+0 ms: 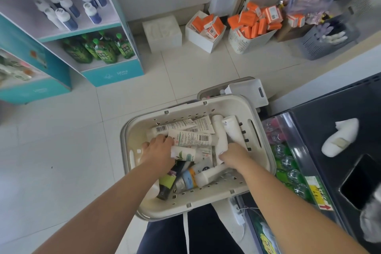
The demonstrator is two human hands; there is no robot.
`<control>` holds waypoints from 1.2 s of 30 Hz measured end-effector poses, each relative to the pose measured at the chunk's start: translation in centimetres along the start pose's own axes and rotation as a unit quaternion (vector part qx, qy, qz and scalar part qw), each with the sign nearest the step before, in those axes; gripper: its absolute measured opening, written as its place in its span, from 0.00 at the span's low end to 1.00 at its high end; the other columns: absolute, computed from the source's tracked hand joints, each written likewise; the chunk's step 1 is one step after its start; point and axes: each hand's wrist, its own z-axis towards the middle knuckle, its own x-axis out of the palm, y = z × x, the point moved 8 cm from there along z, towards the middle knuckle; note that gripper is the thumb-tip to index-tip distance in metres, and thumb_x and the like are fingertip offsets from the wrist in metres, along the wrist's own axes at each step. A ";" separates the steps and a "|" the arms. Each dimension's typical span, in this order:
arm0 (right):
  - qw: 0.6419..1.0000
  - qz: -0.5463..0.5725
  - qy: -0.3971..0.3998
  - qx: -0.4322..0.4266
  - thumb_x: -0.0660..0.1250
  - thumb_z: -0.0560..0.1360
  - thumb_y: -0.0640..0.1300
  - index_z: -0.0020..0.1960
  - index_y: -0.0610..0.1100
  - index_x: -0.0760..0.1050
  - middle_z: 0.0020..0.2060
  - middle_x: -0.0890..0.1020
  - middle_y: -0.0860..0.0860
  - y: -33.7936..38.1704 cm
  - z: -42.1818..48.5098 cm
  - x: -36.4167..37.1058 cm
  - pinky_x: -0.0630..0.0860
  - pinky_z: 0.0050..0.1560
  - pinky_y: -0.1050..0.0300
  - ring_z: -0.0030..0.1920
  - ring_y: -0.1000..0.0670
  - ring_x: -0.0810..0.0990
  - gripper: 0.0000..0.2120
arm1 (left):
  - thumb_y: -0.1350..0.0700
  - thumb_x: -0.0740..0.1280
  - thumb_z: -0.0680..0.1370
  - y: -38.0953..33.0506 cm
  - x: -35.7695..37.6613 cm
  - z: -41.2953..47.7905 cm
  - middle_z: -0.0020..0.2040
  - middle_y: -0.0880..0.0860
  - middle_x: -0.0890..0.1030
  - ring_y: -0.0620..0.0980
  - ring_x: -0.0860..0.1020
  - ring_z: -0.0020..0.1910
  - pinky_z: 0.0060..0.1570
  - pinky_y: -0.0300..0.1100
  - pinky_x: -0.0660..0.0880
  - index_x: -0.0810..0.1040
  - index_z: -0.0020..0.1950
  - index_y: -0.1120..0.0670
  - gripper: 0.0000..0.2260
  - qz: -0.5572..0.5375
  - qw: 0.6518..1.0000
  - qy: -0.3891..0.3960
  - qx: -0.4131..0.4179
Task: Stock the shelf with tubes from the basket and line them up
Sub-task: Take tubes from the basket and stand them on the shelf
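beige plastic basket (185,107) | left hand (158,150) curled round white leaf-printed tube (184,154), lying across basket | right hand (234,155) grips plain white tube (221,140), pointing to basket's far rim

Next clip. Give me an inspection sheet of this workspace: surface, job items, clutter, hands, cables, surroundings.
Surface: pale floor tiles, a few dark specks.
Job's things: beige basket holds jumbled tubes; teal shelf carries bottles and green pouches.
Clutter: orange boxes heaped in bins.
Grippers: left hand and right hand both in basket, fingers curled on tubes.
Cables: white power strip beside basket.
Surroundings: dark counter at right.
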 end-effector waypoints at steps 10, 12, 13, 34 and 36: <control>0.944 -0.099 -0.139 -0.281 0.60 0.81 0.46 0.38 0.44 0.71 0.32 0.76 0.49 5.3 -9.4 -9.2 0.73 0.36 0.50 0.34 0.48 0.74 0.13 | 0.48 0.66 0.75 -2.7 -2.7 -0.2 0.69 0.47 0.70 0.50 0.68 0.68 0.69 0.52 0.61 0.63 0.72 0.46 0.26 -0.098 0.994 -0.032 0.047; 0.941 -0.135 -0.128 -0.283 0.58 0.81 0.50 0.43 0.44 0.72 0.35 0.78 0.49 5.9 -9.5 -9.2 0.76 0.39 0.49 0.34 0.49 0.76 0.13 | 0.49 0.67 0.75 -4.1 -2.9 -0.1 0.70 0.48 0.69 0.51 0.68 0.68 0.71 0.54 0.61 0.62 0.73 0.46 0.28 -0.126 0.989 -0.025 0.066; 0.950 -0.158 -0.090 -0.256 0.58 0.81 0.54 0.48 0.44 0.73 0.38 0.80 0.49 5.7 -8.7 -8.3 0.77 0.42 0.50 0.38 0.49 0.79 0.14 | 0.50 0.67 0.75 -4.7 -2.7 -0.1 0.70 0.48 0.69 0.51 0.68 0.69 0.71 0.55 0.61 0.62 0.73 0.46 0.28 -0.139 0.988 -0.014 0.069; 0.928 0.164 0.031 -0.334 0.72 0.74 0.50 0.53 0.53 0.77 0.50 0.84 0.56 11.1 -10.4 -9.6 0.80 0.48 0.55 0.46 0.55 0.83 0.09 | 0.53 0.73 0.73 -6.3 -2.5 -0.6 0.60 0.45 0.80 0.44 0.78 0.57 0.62 0.48 0.75 0.72 0.67 0.48 0.23 -0.425 0.895 0.095 0.098; 0.915 0.302 0.024 -0.265 0.69 0.76 0.52 0.54 0.49 0.79 0.47 0.85 0.52 9.1 -6.4 -8.2 0.83 0.49 0.48 0.44 0.51 0.84 0.10 | 0.55 0.73 0.74 -4.4 -2.1 -0.8 0.59 0.45 0.80 0.42 0.79 0.55 0.57 0.44 0.77 0.72 0.67 0.48 0.22 -0.476 0.873 0.092 0.051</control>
